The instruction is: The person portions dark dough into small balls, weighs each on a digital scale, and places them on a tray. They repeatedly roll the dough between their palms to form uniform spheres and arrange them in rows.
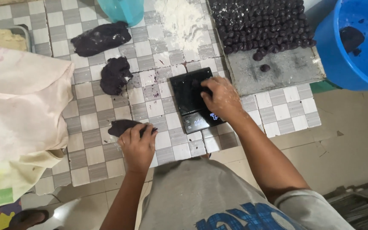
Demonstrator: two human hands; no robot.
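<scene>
Three dough lumps [115,75], one scale [189,96]

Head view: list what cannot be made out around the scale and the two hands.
- Scale: what lies on its platform is hidden under the right hand.
- Scale display: digits too small and blurred; the wrist covers its right end.
- Left hand: its fingers cover the near end of the dark dough piece.
- Blue tub: cut off by the right and top edges.
</scene>
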